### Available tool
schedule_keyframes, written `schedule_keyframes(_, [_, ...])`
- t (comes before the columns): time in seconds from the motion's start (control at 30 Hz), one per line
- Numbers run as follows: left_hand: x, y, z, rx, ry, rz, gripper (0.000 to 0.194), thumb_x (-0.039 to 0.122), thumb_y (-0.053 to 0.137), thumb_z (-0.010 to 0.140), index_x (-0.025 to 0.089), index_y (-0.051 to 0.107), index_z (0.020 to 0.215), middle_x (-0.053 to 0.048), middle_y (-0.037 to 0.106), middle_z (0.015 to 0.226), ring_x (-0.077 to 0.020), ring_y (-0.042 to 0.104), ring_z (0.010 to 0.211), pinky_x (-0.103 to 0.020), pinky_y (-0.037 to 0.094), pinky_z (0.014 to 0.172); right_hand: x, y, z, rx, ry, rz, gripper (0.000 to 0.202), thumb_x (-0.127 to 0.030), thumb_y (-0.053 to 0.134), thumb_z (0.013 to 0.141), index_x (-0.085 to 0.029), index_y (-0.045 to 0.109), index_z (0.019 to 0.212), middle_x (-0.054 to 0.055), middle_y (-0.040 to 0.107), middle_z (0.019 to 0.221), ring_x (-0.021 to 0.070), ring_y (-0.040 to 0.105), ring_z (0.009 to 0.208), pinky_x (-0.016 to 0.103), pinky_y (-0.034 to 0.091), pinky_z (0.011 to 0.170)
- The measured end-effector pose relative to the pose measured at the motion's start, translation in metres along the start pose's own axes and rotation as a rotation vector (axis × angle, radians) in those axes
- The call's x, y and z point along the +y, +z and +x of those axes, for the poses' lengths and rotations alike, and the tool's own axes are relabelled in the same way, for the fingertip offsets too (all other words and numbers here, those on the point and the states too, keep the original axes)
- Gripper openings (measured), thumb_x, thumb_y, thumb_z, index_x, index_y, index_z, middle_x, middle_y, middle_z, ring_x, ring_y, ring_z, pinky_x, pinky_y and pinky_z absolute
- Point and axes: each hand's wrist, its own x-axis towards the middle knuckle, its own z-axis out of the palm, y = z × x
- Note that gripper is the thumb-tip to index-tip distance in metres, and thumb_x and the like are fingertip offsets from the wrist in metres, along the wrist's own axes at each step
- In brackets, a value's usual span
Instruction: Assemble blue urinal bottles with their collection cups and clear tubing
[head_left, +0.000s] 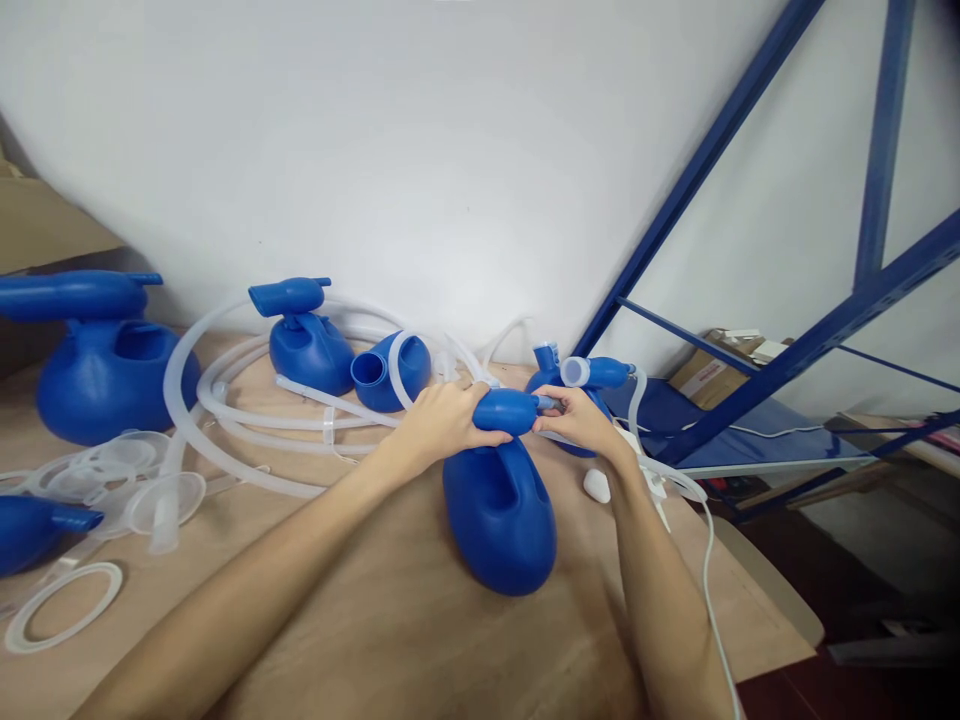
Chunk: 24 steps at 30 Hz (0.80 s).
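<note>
A blue plastic urinal bottle (510, 545) with a moulded handle sits on the wooden table in front of me. Over its top lies a blue tapered spout piece (506, 410), held at its left end between the thumb and fingers of my left hand (442, 420). My right hand (576, 418) pinches a translucent tube (550, 403) at the narrow right end of the spout piece. How far the tube sits on the nozzle is hidden by my fingers. I cannot tell whether the spout piece touches the bottle.
Several more blue bottles (311, 355) stand along the wall, one at far left (112, 390). Coiled translucent hose (191, 440) lies at left, near clear discs (127, 480) and a white ring (64, 607). A white lump (597, 486) and cable (709, 580) lie right, beside a blue metal rack (705, 130).
</note>
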Motion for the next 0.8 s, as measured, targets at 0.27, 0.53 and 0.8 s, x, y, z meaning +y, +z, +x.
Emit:
schedule_keyframes(0.27, [-0.001, -0.004, 0.000, 0.015, 0.008, -0.015, 0.066, 0.071, 0.079, 0.083, 0.017, 0.073, 0.121, -0.013, 0.078, 0.119, -0.0368, 0.075, 0.106, -0.038, 0.054, 0.079, 0.005, 0.000, -0.005, 0.057, -0.177, -0.422, 0.043, -0.058, 0.068, 0.089, -0.023, 0.050, 0.072, -0.006, 0.049, 0.058, 0.0137, 0.047, 0.056, 0.027, 0.032, 0.060])
schedule_keyframes(0.53, [-0.003, 0.000, 0.001, 0.040, 0.040, -0.001, 0.067, 0.069, 0.081, 0.082, 0.015, 0.072, 0.121, -0.014, 0.078, 0.110, -0.0352, 0.076, 0.097, -0.037, 0.051, 0.074, 0.015, 0.008, -0.003, 0.204, -0.189, -0.429, 0.053, -0.064, 0.073, 0.082, -0.023, 0.044, 0.063, -0.006, 0.042, 0.054, 0.0122, 0.034, 0.055, 0.028, 0.027, 0.058])
schedule_keyframes(0.8, [0.006, 0.002, -0.002, 0.036, -0.019, 0.020, 0.065, 0.068, 0.077, 0.086, 0.013, 0.071, 0.119, -0.018, 0.078, 0.111, -0.0365, 0.076, 0.098, -0.040, 0.055, 0.081, 0.033, -0.001, 0.001, 0.426, -0.099, -0.341, 0.064, -0.068, 0.077, 0.075, -0.025, 0.032, 0.059, -0.007, 0.028, 0.053, 0.0121, 0.023, 0.057, 0.030, 0.023, 0.056])
